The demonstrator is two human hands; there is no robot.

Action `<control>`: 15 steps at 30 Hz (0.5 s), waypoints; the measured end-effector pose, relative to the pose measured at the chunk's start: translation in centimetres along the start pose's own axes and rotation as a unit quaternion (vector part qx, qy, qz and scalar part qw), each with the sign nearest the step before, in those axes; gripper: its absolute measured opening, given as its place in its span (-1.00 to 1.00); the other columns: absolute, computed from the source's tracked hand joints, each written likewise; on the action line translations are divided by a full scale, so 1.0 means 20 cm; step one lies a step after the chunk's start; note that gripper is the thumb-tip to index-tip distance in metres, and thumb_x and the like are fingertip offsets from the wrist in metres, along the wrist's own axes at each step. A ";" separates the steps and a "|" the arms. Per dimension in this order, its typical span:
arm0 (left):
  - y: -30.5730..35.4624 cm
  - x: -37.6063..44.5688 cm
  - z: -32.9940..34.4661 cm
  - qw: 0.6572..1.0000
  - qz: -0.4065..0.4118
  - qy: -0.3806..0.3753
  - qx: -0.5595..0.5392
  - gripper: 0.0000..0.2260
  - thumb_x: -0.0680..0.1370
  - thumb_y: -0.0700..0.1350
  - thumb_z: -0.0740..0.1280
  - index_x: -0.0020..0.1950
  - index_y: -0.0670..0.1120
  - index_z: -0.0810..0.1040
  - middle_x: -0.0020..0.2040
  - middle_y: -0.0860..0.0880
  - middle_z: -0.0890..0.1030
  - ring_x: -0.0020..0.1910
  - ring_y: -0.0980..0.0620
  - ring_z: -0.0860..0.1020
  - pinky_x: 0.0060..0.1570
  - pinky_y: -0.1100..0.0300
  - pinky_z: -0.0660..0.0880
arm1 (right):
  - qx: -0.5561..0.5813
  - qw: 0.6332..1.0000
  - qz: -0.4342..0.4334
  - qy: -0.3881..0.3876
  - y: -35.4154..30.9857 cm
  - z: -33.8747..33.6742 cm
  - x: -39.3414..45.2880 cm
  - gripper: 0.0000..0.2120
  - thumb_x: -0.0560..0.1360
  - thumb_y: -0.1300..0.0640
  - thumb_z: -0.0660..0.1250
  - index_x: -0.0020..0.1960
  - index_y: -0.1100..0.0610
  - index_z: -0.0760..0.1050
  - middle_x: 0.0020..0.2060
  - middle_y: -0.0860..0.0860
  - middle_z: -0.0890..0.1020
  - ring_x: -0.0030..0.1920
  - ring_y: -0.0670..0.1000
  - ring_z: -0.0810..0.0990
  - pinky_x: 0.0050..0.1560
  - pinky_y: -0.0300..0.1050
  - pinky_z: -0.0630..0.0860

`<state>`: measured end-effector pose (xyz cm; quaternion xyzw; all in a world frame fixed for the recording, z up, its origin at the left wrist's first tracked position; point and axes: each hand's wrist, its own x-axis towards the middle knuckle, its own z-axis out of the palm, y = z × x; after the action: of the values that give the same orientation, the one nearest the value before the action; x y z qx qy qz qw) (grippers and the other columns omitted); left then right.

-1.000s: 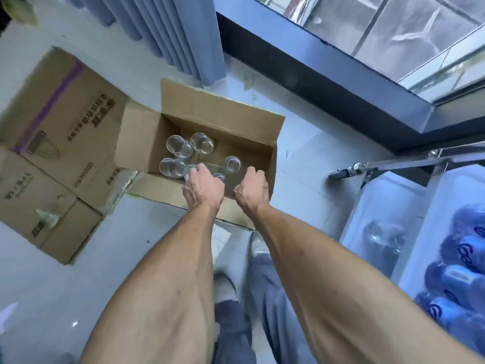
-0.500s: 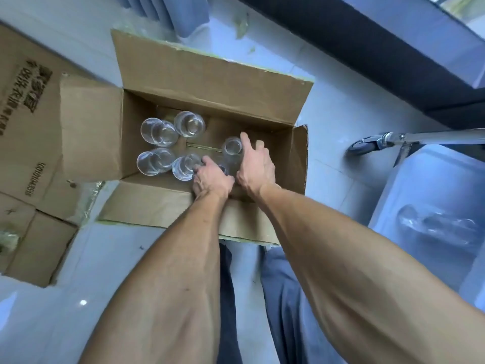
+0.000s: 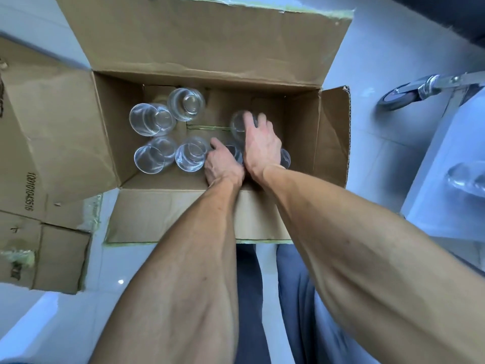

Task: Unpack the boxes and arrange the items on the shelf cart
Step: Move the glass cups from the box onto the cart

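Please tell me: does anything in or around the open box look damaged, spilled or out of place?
Nothing is spilled or visibly broken. The glasses in the open box stand upright, though loose and unevenly spaced. The box's far flap has a ragged, torn edge. The left hand and right hand reach among the glasses.

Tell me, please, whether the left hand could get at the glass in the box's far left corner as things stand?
Probably yes. The box is open on top, nothing covers that far glass, and the left hand is already inside. It would have to pass over the nearer glasses, and it seems busy with another glass.
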<state>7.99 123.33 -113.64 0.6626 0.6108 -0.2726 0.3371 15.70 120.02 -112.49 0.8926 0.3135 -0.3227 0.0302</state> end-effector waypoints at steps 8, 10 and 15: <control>-0.01 -0.10 -0.30 0.996 0.022 0.077 -0.034 -0.32 0.27 0.03 0.54 0.22 -0.16 0.28 0.05 -0.25 0.59 0.06 -0.28 0.58 -0.06 0.08 0.42 | 0.145 0.986 0.048 0.067 0.09 -0.22 -0.09 -0.36 0.34 0.24 0.45 0.36 0.16 0.30 0.26 0.09 0.45 0.25 0.14 0.41 0.19 -0.01 0.42; 0.03 -0.15 -0.40 0.994 0.030 0.090 -0.047 -0.37 0.29 0.04 0.52 0.21 -0.14 0.30 0.07 -0.23 0.59 0.09 -0.27 0.57 -0.02 0.07 0.43 | 0.159 0.981 0.087 0.076 0.08 -0.32 -0.12 -0.38 0.35 0.19 0.45 0.35 0.17 0.29 0.23 0.11 0.45 0.23 0.16 0.41 0.21 -0.01 0.40; 0.14 -0.32 -0.60 0.988 0.079 0.116 -0.060 -0.36 0.28 0.04 0.54 0.21 -0.15 0.32 0.14 -0.18 0.52 0.14 -0.22 0.53 0.06 0.05 0.41 | 0.181 0.974 0.100 0.095 0.08 -0.58 -0.23 -0.39 0.32 0.05 0.42 0.31 0.16 0.33 0.15 0.13 0.44 0.18 0.16 0.41 0.20 -0.06 0.34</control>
<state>9.38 128.59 -100.87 0.7141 0.6071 -0.1292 0.3237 20.37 119.17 -100.78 0.9366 0.1606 -0.2830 -0.1299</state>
